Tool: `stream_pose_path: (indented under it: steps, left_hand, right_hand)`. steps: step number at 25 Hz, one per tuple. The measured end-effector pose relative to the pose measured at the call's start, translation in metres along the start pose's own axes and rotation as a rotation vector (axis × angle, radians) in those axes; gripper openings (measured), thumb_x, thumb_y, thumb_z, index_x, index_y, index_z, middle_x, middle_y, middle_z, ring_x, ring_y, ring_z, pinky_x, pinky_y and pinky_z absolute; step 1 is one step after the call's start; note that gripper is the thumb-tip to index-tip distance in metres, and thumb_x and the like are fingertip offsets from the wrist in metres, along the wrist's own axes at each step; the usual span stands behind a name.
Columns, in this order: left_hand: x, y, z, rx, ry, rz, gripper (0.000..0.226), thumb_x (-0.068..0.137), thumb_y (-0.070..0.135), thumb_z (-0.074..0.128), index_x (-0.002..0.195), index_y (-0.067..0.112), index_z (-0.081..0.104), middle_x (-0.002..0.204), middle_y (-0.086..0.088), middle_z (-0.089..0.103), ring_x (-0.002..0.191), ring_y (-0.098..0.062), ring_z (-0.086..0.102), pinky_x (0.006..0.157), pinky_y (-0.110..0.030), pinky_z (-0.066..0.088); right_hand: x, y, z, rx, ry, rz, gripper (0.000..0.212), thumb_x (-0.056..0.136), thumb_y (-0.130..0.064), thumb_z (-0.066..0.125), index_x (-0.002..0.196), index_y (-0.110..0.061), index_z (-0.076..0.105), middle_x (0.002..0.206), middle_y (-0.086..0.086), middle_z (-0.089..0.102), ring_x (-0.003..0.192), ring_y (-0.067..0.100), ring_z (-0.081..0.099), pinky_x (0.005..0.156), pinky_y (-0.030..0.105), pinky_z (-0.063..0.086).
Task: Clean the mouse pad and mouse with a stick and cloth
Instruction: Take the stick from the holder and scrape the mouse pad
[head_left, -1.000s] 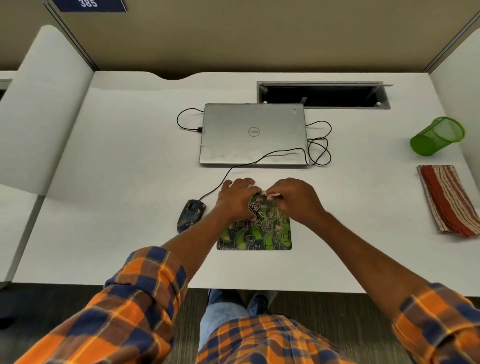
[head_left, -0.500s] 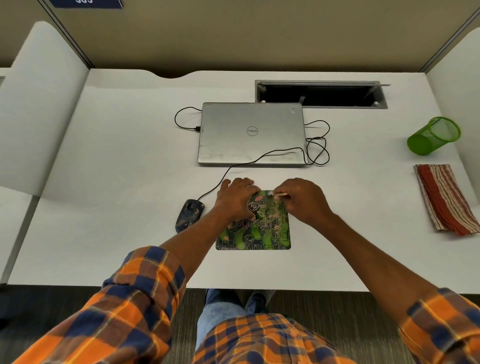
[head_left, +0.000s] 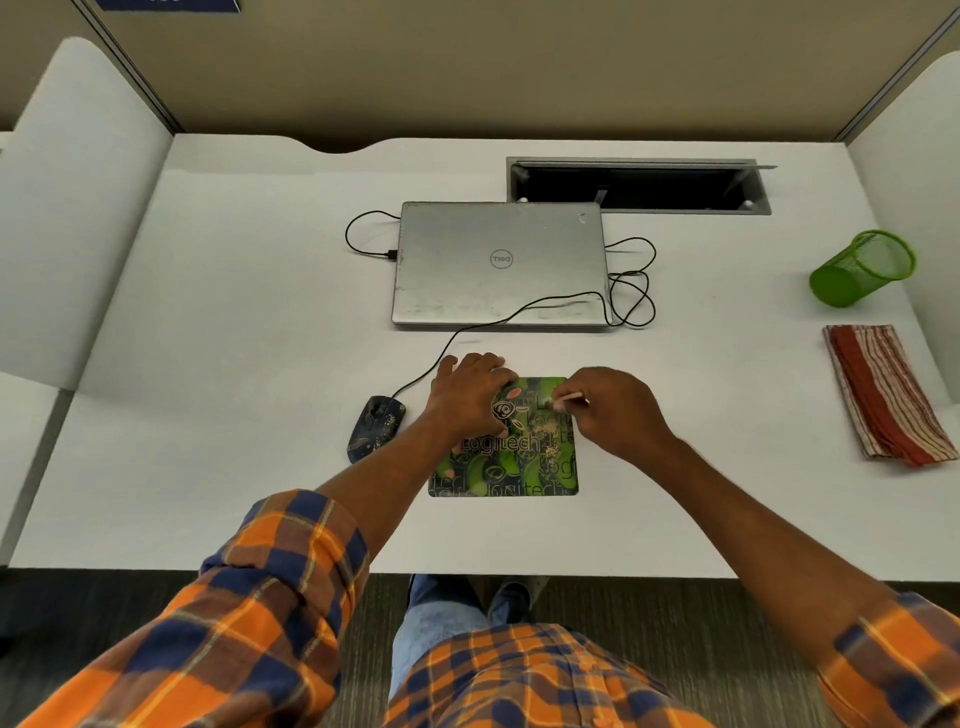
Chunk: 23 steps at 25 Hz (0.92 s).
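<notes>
Head view: the left hand (head_left: 470, 397) lies flat, pinning the thin, floppy mouse pad (head_left: 503, 457); the right hand (head_left: 613, 410) pinches a light, probably brittle stick (head_left: 570, 398) near its end.

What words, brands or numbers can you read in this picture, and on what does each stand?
"DELL": round logo, seen upside down, on the closed silver laptop lid.
"Logitech": repeated across the green patterned mouse pad.
Blue sign at the top edge: cut off, unreadable.
</notes>
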<state>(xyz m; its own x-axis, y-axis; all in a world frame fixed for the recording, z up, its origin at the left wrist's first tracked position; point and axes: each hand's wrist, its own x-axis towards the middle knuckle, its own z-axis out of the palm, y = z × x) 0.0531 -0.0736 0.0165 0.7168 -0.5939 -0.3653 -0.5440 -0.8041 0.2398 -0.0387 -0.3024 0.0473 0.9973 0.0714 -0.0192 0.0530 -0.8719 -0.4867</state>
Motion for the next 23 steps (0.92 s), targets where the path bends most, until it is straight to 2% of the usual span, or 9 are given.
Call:
stream_pose_path:
  steps: [4, 11, 13, 16, 19, 23]
  left_hand:
    - [-0.001, 0.001, -0.002, 0.0, -0.006, -0.001, 0.094, 0.07, 0.059, 0.089, 0.152, 0.035, 0.049, 0.165, 0.003, 0.04, 0.154, -0.022, 0.032, 0.124, -0.054, 0.02]
    - [-0.002, 0.002, -0.002, 0.003, -0.008, -0.004, 0.095, 0.07, 0.059, 0.089, 0.153, 0.035, 0.049, 0.165, 0.003, 0.04, 0.153, -0.021, 0.032, 0.124, -0.053, 0.02]
    - [-0.002, 0.002, -0.002, 0.005, -0.008, -0.003, 0.095, 0.071, 0.059, 0.088, 0.153, 0.035, 0.048, 0.165, 0.003, 0.04, 0.154, -0.021, 0.032, 0.124, -0.053, 0.02]
    - [-0.002, 0.002, -0.003, -0.002, -0.013, -0.006, 0.095, 0.071, 0.058, 0.089, 0.153, 0.035, 0.048, 0.166, 0.002, 0.039, 0.154, -0.022, 0.032, 0.124, -0.054, 0.019]
    - [-0.002, 0.002, -0.003, -0.008, -0.005, -0.003, 0.094, 0.071, 0.058, 0.089, 0.153, 0.035, 0.048, 0.165, 0.002, 0.04, 0.154, -0.022, 0.032, 0.124, -0.054, 0.019]
    - [-0.003, 0.001, -0.002, -0.013, -0.005, -0.001, 0.095, 0.072, 0.058, 0.088, 0.155, 0.035, 0.047, 0.167, 0.002, 0.038, 0.155, -0.022, 0.03, 0.123, -0.054, 0.019]
  right_hand:
    - [0.025, 0.007, 0.001, -0.051, 0.042, 0.073, 0.012, 0.091, -0.021, 0.078, 0.101, -0.027, 0.082, 0.094, -0.007, 0.076, 0.087, 0.018, 0.068, 0.069, 0.03, 0.048]
    - [-0.008, 0.012, 0.006, -0.065, -0.074, 0.051, 0.011, 0.088, -0.023, 0.081, 0.098, -0.027, 0.083, 0.095, -0.005, 0.078, 0.09, 0.024, 0.071, 0.073, 0.033, 0.053]
    - [-0.008, 0.011, 0.002, -0.037, -0.087, 0.065, 0.009, 0.089, -0.025, 0.08, 0.097, -0.028, 0.084, 0.095, -0.007, 0.079, 0.09, 0.019, 0.071, 0.072, 0.029, 0.05]
    - [0.007, 0.01, -0.004, 0.002, 0.028, 0.061, 0.009, 0.09, -0.023, 0.08, 0.097, -0.027, 0.084, 0.094, -0.008, 0.078, 0.088, 0.016, 0.068, 0.071, 0.025, 0.041]
    - [0.018, 0.008, -0.001, -0.057, 0.046, 0.023, 0.013, 0.089, -0.021, 0.08, 0.1, -0.026, 0.084, 0.096, -0.006, 0.079, 0.089, 0.021, 0.069, 0.072, 0.027, 0.043]
    - [0.002, 0.006, 0.011, -0.088, 0.017, -0.029, 0.016, 0.082, -0.016, 0.085, 0.095, -0.025, 0.085, 0.092, -0.003, 0.08, 0.083, 0.026, 0.072, 0.069, 0.029, 0.046]
